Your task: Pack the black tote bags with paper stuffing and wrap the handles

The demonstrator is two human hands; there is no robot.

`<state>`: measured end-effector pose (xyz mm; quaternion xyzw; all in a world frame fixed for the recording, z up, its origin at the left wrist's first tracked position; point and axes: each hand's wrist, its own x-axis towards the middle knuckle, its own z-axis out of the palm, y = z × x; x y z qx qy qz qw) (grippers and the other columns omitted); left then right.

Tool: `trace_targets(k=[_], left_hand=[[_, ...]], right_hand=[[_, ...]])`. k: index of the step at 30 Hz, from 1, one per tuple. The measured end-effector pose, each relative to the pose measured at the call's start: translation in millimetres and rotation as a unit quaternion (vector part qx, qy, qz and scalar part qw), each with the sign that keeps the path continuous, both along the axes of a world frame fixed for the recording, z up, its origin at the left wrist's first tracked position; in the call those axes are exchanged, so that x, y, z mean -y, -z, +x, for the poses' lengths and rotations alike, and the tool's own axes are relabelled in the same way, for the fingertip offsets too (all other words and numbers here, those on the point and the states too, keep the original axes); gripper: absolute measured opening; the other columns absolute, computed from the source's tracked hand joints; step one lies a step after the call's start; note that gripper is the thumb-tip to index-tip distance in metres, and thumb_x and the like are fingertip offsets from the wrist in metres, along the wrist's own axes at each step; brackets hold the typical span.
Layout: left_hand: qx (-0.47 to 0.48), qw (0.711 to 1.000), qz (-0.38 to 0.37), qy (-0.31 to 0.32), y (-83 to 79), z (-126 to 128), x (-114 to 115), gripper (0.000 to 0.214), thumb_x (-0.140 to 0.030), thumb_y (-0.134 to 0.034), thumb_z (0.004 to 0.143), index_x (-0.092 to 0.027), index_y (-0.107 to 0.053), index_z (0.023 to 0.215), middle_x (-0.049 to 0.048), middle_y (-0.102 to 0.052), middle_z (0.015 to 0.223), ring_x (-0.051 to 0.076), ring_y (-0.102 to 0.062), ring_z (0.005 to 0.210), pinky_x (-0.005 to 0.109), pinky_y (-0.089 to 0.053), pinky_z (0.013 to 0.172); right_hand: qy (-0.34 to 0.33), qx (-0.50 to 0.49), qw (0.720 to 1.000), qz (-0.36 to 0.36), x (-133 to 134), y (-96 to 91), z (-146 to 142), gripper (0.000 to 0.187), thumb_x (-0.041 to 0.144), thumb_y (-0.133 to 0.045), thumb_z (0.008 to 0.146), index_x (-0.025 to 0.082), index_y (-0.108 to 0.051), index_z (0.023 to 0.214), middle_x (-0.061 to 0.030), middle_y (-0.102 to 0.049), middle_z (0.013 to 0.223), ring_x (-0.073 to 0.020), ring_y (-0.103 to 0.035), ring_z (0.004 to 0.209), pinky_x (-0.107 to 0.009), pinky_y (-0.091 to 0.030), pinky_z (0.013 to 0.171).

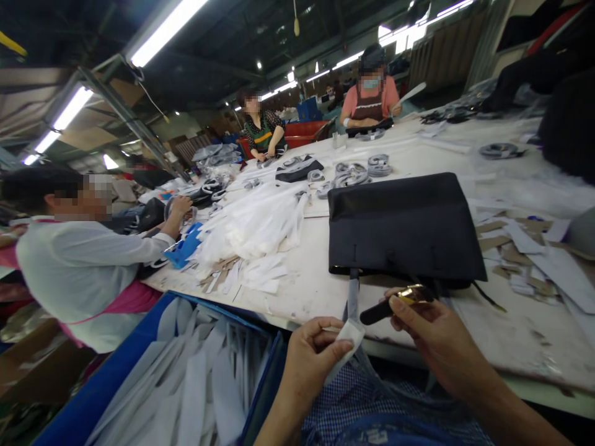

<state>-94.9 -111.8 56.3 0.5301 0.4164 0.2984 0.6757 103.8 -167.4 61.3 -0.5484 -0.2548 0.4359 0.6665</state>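
A black bag (402,226) lies on its side on the table, its opening towards me. A grey-wrapped strap (353,297) comes out of its near edge and runs down to my lap. My left hand (309,356) pinches a white strip (351,337) between thumb and fingers, against the wrapped strap. Close by on the right, my right hand (430,319) is closed round a black strap end (375,311) with shiny gold-coloured hardware (411,294). The dark tip points left, towards the white strip. The exact kind of hardware is hard to make out.
A blue bin (109,378) full of long white strips (199,371) stands at my left. White sheets (255,223) and coiled grey-wrapped straps (351,173) cover the table ahead. Paper scraps (534,248) lie right. A co-worker (88,260) works on the left, others across the table.
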Motion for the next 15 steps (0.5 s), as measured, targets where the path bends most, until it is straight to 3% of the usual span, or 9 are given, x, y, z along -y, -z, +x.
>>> trace_targets(k=[6,11,15], left_hand=[[-0.012,1.0,0.006,0.013,1.3,3,-3,0.032,-0.031,-0.083,0.07,-0.013,-0.072,0.094,0.0075,-0.077,0.083,0.018,-0.071,0.073,0.021,-0.05,0.063],[-0.012,0.999,0.002,0.03,2.4,7,-3,0.03,-0.033,-0.081,0.072,-0.014,-0.074,0.094,0.0085,-0.077,0.087,0.021,-0.072,0.081,0.023,-0.052,0.069],[0.0,0.999,-0.012,0.039,8.1,14,-2,0.032,-0.036,-0.08,0.074,-0.014,-0.074,0.096,0.0084,-0.077,0.088,0.019,-0.071,0.077,0.022,-0.051,0.065]], right_hand=[[-0.029,0.07,0.997,-0.027,0,0.6,2,0.032,0.051,-0.077,0.073,0.023,-0.075,0.088,-0.0039,-0.068,0.079,-0.0177,-0.057,0.067,-0.03,-0.05,0.065],[-0.073,0.091,0.99,-0.078,-2,-0.9,0,0.039,0.055,-0.078,0.068,0.022,-0.075,0.088,-0.0053,-0.071,0.077,-0.0217,-0.063,0.068,-0.032,-0.053,0.065],[-0.147,0.077,0.984,-0.063,-3,4.2,-3,0.036,0.053,-0.078,0.069,0.021,-0.074,0.086,-0.0061,-0.073,0.087,-0.0254,-0.067,0.084,-0.034,-0.054,0.079]])
